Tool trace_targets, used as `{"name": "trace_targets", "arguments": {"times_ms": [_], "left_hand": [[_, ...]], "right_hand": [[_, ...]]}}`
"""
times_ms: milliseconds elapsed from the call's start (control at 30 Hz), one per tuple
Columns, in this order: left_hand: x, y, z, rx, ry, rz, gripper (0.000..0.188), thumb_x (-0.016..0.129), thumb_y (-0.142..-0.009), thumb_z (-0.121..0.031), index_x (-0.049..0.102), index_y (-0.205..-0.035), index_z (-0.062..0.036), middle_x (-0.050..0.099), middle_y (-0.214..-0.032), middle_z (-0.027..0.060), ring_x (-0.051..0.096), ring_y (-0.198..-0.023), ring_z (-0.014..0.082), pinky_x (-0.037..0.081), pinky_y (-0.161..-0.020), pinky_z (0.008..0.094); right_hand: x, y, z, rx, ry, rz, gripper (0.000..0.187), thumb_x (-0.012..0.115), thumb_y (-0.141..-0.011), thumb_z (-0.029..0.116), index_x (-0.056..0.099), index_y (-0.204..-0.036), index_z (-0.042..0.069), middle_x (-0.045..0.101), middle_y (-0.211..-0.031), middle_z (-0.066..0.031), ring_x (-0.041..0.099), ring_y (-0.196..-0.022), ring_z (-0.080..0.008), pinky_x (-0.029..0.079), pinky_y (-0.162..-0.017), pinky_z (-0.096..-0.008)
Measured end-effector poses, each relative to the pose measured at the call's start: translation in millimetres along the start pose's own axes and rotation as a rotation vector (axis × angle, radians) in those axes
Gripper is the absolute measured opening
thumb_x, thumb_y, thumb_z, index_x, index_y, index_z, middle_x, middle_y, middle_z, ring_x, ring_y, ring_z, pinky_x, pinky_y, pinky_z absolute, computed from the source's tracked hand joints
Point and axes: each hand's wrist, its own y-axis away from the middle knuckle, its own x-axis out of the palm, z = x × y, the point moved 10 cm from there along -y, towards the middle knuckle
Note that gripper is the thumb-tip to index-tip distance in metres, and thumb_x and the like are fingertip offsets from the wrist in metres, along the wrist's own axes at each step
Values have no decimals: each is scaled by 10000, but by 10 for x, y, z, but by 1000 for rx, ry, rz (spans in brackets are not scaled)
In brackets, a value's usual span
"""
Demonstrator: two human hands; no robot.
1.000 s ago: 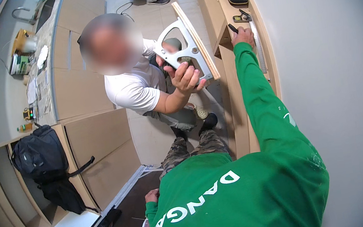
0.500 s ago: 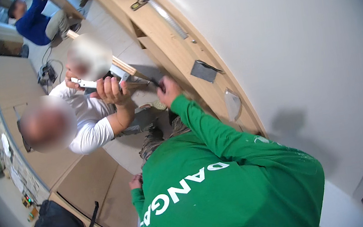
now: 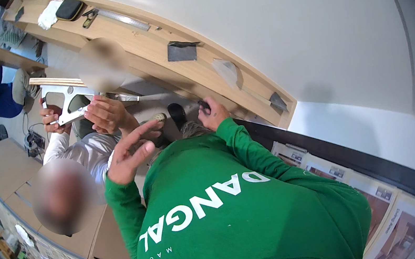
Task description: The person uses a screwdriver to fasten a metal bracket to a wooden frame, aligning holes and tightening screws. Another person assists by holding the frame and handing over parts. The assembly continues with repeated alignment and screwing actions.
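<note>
My left hand (image 3: 128, 154) is raised in front of my chest, fingers stretched out and holding nothing. My right hand (image 3: 216, 115) is curled round a small black object (image 3: 205, 107); most of it is hidden in the fingers, so its kind does not show. To the left, a co-worker in a white shirt (image 3: 84, 161) grips a pale metal bracket frame (image 3: 74, 115) with large cut-outs in both hands. A layered wooden strip (image 3: 55, 82) runs along the frame's upper edge. My left fingers are close to the co-worker's arm.
A long wooden ledge (image 3: 147, 38) holds a black case (image 3: 69, 9), white cloth (image 3: 50, 15), metal ruler (image 3: 123, 19), dark sheet (image 3: 182, 52), clear plastic piece (image 3: 228, 72) and triangular blade (image 3: 278, 101). Another person (image 3: 0, 89) crouches at far left. Printed boards (image 3: 391, 231) lie at lower right.
My view has turned to the right. My left hand has risen from beside my body and opened out. The co-worker's bracket frame now shows broadside; my right hand stays closed.
</note>
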Motion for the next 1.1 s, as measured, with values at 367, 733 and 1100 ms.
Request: {"name": "trace_targets", "arguments": {"times_ms": [367, 733, 1100], "left_hand": [[1827, 938, -2530, 817, -38, 166, 502, 871, -870, -319, 734, -1267, -44, 795, -993, 158, 749, -803, 249, 509, -630, 349], [1897, 1353, -2422, 1011, 1, -46, 398, 837, -904, -280, 761, -1241, -80, 803, -969, 140, 741, -729, 212, 506, -539, 311], [1777, 1482, -2427, 1074, -36, -49, 347, 809, -932, -265, 774, -1244, -117, 811, -977, 131, 741, -701, 199, 518, -502, 301]], "right_hand": [[-1569, -458, -242, 76, 335, -568, 332, 781, -899, 381, 700, -1002, 76, 737, -842, -182, 724, -816, -417, 558, -726, -524], [-2035, -644, -495, 29, 183, -683, 290, 795, -887, 354, 728, -905, 72, 739, -803, -168, 735, -782, -374, 562, -733, -493], [-2065, -621, -226, 12, 172, -663, 290, 771, -897, 364, 742, -939, 79, 737, -804, -174, 727, -776, -401, 560, -726, -491]]}}
